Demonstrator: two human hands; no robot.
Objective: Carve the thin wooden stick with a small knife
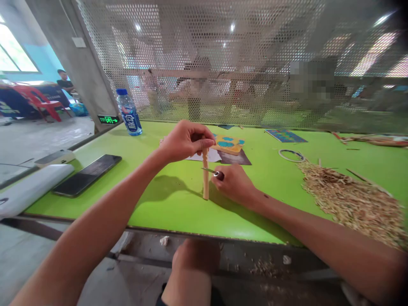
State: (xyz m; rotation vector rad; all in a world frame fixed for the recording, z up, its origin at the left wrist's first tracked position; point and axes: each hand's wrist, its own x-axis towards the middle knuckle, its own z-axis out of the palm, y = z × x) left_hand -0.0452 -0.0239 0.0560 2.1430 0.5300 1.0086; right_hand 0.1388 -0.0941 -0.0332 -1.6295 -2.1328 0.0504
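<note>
In the head view my left hand (188, 142) pinches the top end of a narrow wooden stick (205, 182). The stick stands upright, its lower end on the green table, and its upper edge looks notched. My right hand (236, 182) is closed around the dark handle of a small carving knife (218, 174). Its thin blade points left and lies across the stick at mid-height; whether it cuts in, I cannot tell. Behind my left hand lie a yellow board with blue patches (228, 143) and a dark sheet (237, 157).
A heap of wood shavings (350, 195) and a tape roll (291, 156) lie on the right. On the left are a phone (87, 175), a white object (38, 189) and a drink bottle (129, 114). A perforated metal screen (248, 55) borders the green table (168, 212) at the back.
</note>
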